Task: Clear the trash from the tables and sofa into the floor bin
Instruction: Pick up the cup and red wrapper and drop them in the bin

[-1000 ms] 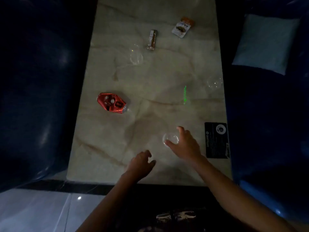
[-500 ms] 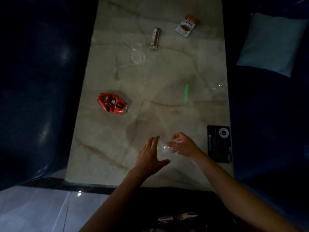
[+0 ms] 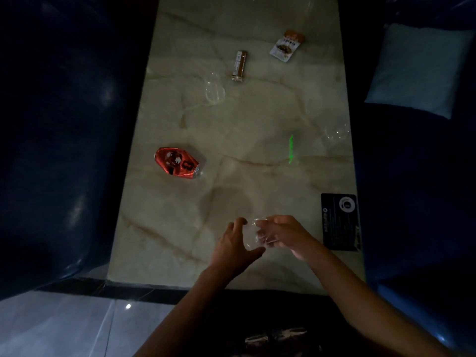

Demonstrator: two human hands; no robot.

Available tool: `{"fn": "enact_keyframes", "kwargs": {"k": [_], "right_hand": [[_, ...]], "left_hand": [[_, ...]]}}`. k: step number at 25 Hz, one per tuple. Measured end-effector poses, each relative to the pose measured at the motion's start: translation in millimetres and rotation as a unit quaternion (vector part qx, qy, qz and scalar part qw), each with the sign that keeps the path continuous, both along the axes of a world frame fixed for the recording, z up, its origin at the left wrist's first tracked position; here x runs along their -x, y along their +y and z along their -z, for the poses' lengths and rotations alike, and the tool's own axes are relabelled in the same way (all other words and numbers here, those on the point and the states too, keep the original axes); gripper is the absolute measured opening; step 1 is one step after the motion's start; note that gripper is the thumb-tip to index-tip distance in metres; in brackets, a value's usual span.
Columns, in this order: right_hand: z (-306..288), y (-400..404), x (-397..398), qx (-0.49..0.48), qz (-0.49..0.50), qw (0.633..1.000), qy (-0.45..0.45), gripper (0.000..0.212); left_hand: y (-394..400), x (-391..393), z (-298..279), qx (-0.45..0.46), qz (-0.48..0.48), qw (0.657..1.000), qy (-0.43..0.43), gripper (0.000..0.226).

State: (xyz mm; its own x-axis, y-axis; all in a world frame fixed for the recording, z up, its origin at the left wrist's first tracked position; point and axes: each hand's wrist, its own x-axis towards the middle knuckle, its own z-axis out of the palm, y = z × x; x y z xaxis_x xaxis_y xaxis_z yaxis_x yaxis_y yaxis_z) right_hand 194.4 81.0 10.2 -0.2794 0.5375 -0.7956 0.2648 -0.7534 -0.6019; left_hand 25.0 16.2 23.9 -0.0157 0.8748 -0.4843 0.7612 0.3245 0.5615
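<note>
- The right hand (image 3: 286,234) pinches a clear cup (image 3: 258,234), fingers curled round its rim, over the near end of the table (image 3: 257,119).
- The left hand (image 3: 233,247) is spread wide, thumb and fingers apart and lightly bent, cupped beside the cup's left side; whether it touches the cup cannot be told.
- The cup is thin, see-through plastic, dented and glinting.
- The table top is pale, glossy, veined stone, long and rectangular.
- A crushed red can (image 3: 177,163) lies on its side at the left, creased metal.
- 2 more clear cups, one (image 3: 215,88) far left and one (image 3: 336,131) at the right edge.
- A slim brown wrapper (image 3: 239,65) and a flat pouch (image 3: 286,46) lie at the far end.
- A black card (image 3: 340,222) lies flat just right of the right hand.
</note>
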Motion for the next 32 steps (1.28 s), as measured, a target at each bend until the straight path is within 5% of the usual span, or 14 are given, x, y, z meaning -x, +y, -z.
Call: {"fn": "enact_keyframes", "kwargs": {"k": [4, 6, 11, 15, 19, 24, 28, 32], "right_hand": [[-10.3, 1.4, 9.2, -0.080, -0.041, 0.995, -0.045, 0.039], [-14.9, 3.3, 19.0, -0.091, -0.016, 0.994, -0.065, 0.040], [-21.1, 6.1, 53.0, 0.025, 0.105, 0.990, 0.095, 0.063], [-15.0, 6.4, 71.1, -0.015, 0.063, 0.996, 0.061, 0.069], [-9.1, 24.6, 74.8, -0.049, 0.074, 0.996, -0.019, 0.068], [-7.5, 41.1, 71.6, -0.079, 0.065, 0.991, -0.087, 0.065], [-6.0, 45.6, 69.1, -0.103, 0.017, 0.983, -0.152, 0.061], [0.7, 43.7, 62.2, -0.100, -0.027, 0.978, -0.181, 0.066]], "left_hand": [[-6.8, 1.5, -2.9, 0.005, -0.014, 1.000, 0.012, 0.077], [-5.2, 0.6, -5.5, 0.032, -0.079, 0.995, -0.053, 0.071], [6.1, 5.7, -13.8, 0.122, -0.317, 0.863, -0.375, 0.073], [4.1, 17.4, -11.8, 0.144, -0.323, 0.846, -0.398, 0.076], [18.8, 54.0, -2.8, 0.159, -0.241, 0.908, -0.304, 0.091], [64.3, 123.9, 15.5, 0.008, -0.088, 0.995, 0.042, 0.063], [112.7, 173.5, 24.6, -0.098, 0.035, 0.970, 0.221, 0.058], [148.7, 198.9, 33.2, -0.115, 0.144, 0.936, 0.301, 0.088]]}}
